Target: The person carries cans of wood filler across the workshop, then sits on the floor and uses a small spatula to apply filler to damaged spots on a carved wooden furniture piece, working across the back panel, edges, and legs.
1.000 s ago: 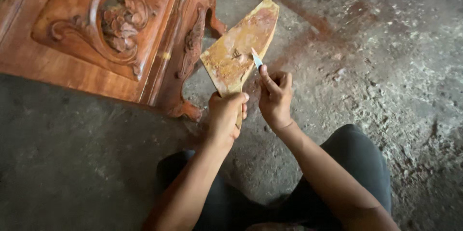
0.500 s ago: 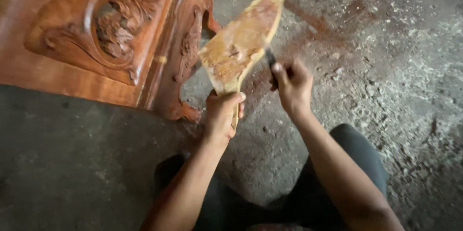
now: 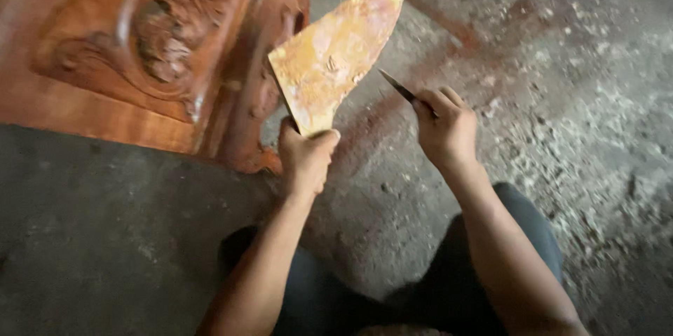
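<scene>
A rough grey concrete floor (image 3: 561, 97), streaked with reddish stains and strewn with pale grit, carries a reddish-brown carved wooden furniture piece (image 3: 140, 48) with scrolled relief at the upper left.

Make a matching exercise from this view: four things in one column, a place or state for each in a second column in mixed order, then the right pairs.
Things:
1. left hand
2. right hand
3. carved wooden furniture
4. flat putty-smeared board

Places or states:
A. stands at upper left on the concrete floor
B. grips a thin blade, its tip off the board
C. held up tilted, broad end upward
D. closed around the board's narrow lower end

Pairs: 1-D, 2-B, 3-A, 4-C
</scene>
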A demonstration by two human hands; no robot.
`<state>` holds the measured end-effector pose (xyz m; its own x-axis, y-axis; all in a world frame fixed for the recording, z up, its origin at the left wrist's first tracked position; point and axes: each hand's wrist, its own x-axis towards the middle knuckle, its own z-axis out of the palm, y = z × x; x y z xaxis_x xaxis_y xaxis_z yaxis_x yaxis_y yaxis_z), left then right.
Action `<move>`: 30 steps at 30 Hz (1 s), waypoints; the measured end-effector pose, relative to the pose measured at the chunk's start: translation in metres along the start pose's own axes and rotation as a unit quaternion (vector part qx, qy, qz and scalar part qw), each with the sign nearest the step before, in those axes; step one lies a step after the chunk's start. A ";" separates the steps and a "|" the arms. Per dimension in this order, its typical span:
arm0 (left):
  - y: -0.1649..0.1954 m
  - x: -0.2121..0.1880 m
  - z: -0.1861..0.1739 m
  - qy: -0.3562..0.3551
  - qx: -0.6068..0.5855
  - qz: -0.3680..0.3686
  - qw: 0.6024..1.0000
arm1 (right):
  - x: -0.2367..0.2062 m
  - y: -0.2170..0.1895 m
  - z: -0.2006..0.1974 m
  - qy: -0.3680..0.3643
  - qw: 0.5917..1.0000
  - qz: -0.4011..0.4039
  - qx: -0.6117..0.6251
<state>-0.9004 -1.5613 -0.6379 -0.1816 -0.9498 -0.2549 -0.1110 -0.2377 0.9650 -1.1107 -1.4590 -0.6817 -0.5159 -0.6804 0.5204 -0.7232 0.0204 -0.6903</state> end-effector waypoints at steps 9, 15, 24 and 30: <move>-0.018 0.001 0.001 -0.001 0.012 0.048 0.999 | -0.004 -0.031 0.018 -0.024 0.998 -0.037 -0.043; -0.025 0.005 -0.001 0.012 0.012 0.062 0.998 | -0.005 -0.035 0.015 -0.033 0.997 -0.065 0.010; -0.030 0.004 -0.007 -0.022 0.003 -0.086 0.996 | 0.002 -0.057 0.006 -0.158 0.983 -0.091 0.014; -0.103 0.007 -0.014 -0.052 -0.082 -0.123 0.988 | 0.005 -0.052 0.017 -0.148 0.981 -0.003 0.128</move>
<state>-0.8762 -1.5461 -0.7384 -0.2684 -0.8354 -0.4797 -0.0061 -0.4965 0.8680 -1.0674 -1.4759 -0.6518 -0.3295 -0.8635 0.3818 -0.5670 -0.1424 -0.8113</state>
